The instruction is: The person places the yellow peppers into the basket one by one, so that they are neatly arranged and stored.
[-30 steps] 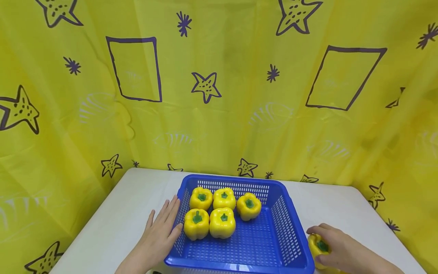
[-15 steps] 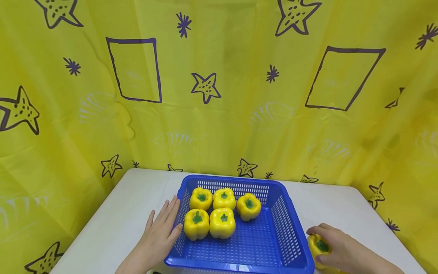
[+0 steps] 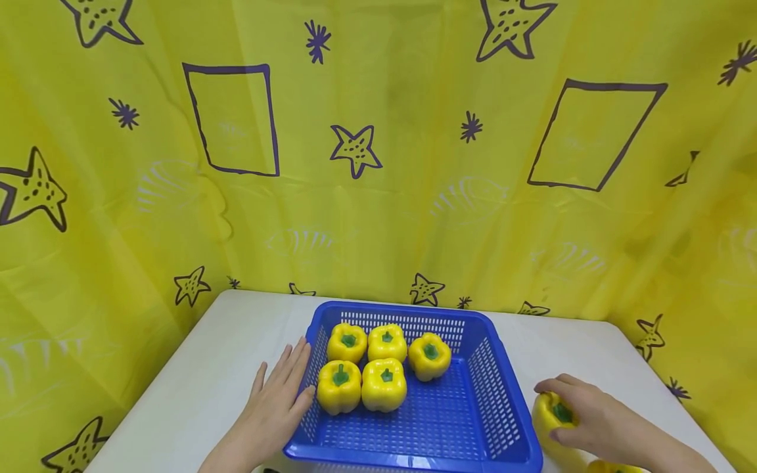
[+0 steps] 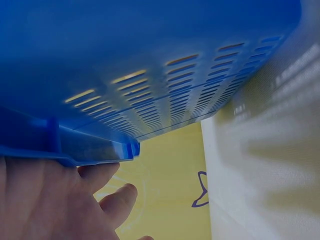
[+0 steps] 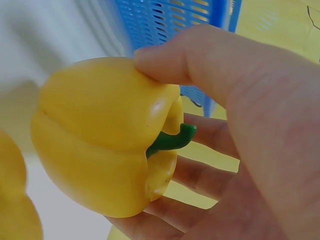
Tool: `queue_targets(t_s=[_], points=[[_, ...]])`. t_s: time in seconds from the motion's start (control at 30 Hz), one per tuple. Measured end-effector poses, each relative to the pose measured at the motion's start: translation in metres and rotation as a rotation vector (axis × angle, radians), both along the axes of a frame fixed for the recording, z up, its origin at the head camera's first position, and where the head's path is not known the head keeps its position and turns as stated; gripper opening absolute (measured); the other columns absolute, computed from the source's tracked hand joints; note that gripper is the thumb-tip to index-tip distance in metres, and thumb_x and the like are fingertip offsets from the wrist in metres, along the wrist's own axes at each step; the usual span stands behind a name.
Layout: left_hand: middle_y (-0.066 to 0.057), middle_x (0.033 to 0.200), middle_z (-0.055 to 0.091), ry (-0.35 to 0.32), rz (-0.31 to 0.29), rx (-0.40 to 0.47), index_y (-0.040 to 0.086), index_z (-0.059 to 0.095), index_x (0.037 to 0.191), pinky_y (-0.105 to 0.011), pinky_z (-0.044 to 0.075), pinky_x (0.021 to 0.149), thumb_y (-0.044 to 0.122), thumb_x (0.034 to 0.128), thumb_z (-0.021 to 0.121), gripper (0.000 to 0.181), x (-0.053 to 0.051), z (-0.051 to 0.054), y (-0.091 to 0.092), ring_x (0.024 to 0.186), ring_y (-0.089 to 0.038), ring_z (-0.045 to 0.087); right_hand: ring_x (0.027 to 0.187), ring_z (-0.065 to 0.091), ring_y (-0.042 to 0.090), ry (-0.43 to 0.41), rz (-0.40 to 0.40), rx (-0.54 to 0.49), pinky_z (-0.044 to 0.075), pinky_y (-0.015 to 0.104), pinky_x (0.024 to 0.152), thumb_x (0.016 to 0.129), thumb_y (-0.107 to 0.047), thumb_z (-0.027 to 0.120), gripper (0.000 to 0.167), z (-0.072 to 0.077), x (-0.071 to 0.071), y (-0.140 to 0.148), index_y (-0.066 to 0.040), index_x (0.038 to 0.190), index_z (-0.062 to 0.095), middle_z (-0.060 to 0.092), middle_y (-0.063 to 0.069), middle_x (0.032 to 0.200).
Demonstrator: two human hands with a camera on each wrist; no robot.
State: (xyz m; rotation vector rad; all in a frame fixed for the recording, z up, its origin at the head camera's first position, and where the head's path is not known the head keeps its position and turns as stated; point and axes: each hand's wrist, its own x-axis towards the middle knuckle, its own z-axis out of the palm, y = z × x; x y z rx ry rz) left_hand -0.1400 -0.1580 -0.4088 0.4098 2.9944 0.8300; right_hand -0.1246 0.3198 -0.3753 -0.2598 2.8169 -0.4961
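Note:
At the right of the head view, my right hand (image 3: 597, 417) grips a yellow bell pepper (image 3: 550, 420) with a green stem, just outside the blue basket (image 3: 511, 401). The right wrist view shows thumb and fingers around this bell pepper (image 5: 100, 135). My left hand (image 3: 269, 401) lies with straight fingers against the basket's left rim. Its palm side touches the basket's rim (image 4: 95, 162) in the left wrist view. Several yellow bell peppers (image 3: 384, 384) stand in the basket's left and middle part, stems up.
Another yellow pepper (image 3: 612, 467) is partly cut off at the bottom right edge, also a pepper (image 5: 12, 190) in the right wrist view. The white table (image 3: 195, 368) is backed by a yellow curtain (image 3: 402, 217) printed with starfish.
My right hand has moved slightly right and up with the bell pepper, showing more of another pepper below it. The left hand and basket stay in place.

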Motion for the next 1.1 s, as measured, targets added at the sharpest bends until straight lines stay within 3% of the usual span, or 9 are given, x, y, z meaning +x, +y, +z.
queue_targets(t_s=[0.23,0.53,0.8,1.1], points=[[-0.008,0.167,0.016,0.007,-0.004,0.008,0.011,0.019,0.159,-0.072,-0.003,0.116,0.031,0.1032,0.045,0.064,0.002,0.001,-0.002,0.154,-0.038,0.01,0.091,0.056,0.006,0.108,0.088,0.052,0.058,0.038,0.083,0.076,-0.03,0.081,0.054,0.007,0.002,0.009,-0.012,0.123,0.062,0.063,-0.001,0.116],[-0.008,0.167,0.014,0.001,-0.006,0.008,0.011,0.018,0.159,-0.072,-0.003,0.116,0.032,0.1034,0.044,0.065,0.001,0.002,-0.001,0.154,-0.038,0.01,0.085,0.05,-0.004,0.235,0.127,0.081,0.053,0.021,0.074,0.074,-0.029,0.081,0.051,0.016,0.003,0.014,-0.017,0.12,0.063,0.062,-0.006,0.11],[-0.007,0.167,0.015,-0.001,-0.005,0.008,0.011,0.019,0.159,-0.072,-0.001,0.116,0.032,0.1031,0.045,0.065,0.001,0.001,-0.001,0.154,-0.037,0.01,0.085,0.049,-0.004,0.274,0.164,0.088,0.052,0.02,0.073,0.076,-0.029,0.081,0.049,0.025,0.002,0.014,-0.018,0.119,0.063,0.062,-0.01,0.109],[-0.007,0.167,0.014,-0.004,-0.006,0.008,0.011,0.018,0.159,-0.072,-0.002,0.116,0.033,0.1035,0.044,0.065,0.0,-0.001,-0.001,0.155,-0.036,0.009,0.085,0.048,-0.005,0.392,0.209,0.085,0.048,0.02,0.068,0.073,-0.024,0.083,0.048,0.033,0.0,0.012,-0.02,0.117,0.063,0.061,-0.014,0.105]])
